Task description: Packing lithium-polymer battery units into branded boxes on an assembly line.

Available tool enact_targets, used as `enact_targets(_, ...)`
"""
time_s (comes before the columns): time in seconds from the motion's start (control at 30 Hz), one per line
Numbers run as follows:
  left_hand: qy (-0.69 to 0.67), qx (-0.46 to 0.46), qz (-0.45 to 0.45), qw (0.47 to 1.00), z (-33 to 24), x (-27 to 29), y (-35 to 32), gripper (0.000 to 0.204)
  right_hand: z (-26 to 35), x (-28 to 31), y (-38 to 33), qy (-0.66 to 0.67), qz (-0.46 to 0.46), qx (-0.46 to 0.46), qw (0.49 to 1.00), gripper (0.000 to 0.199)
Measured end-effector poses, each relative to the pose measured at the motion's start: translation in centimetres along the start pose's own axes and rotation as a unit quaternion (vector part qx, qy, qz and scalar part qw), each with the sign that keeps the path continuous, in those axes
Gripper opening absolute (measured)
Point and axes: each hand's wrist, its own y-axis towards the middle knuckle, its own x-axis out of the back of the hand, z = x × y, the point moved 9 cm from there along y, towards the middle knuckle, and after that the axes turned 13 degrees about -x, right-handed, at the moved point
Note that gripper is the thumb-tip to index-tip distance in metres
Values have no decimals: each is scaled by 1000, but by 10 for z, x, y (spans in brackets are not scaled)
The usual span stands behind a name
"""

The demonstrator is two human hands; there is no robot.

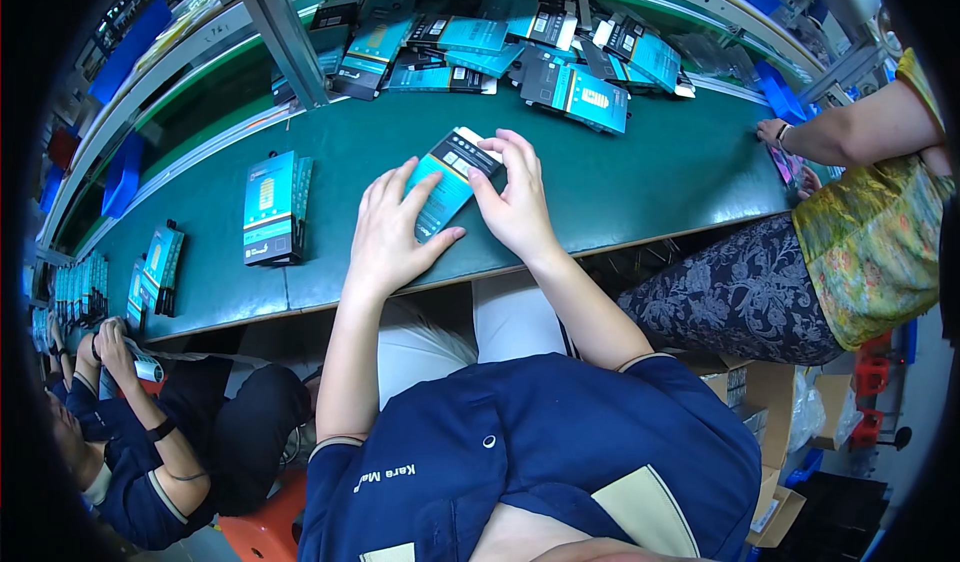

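A person's two bare hands hold one flat teal-and-black retail box (447, 184) just above the near edge of a green work surface (650, 177). The left hand (392, 230) lies along the box's lower half, fingers spread over its face and thumb hooked under the bottom corner; the right hand (515, 200) is closed on the upper end, fingertips curled over the top flap. Both hands are clamped on the box – neither is loose.

The box looks like thin printed card: probably light, fairly stiff along its length but easy to crease at the flaps, with a glossy face that may slide. The long edges, between the two grips, seem the safest place to hold.

Beyond the fingertips a heap of matching boxes (500, 47) lies at the far side of the surface. Well left of the left hand a small standing stack of boxes (272, 207) rests on the green mat. To the right a neighbour's arm (850, 127) reaches onto the surface – another seated worker (150, 442) is at lower left
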Motion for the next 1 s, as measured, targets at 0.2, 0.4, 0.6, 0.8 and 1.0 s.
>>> enact_targets(0.2,-68,-27,-7,997,-8,0,5,60,-7,-9,1,68,59,-50,995,39)
enact_targets(0.4,-53,-10,-14,998,-5,0,7,56,0,-2,2,37,43,-15,998,33)
enact_targets(0.6,-54,4,-6,999,-7,0,11,56,1,-3,3,46,77,-37,995,29)
enact_targets(0.8,-46,-2,-7,999,-5,0,11,57,4,-6,2,18,85,-23,996,24)
enact_targets(1.0,-43,-10,-9,999,-4,-1,11,58,3,-10,2,17,89,-11,996,23)
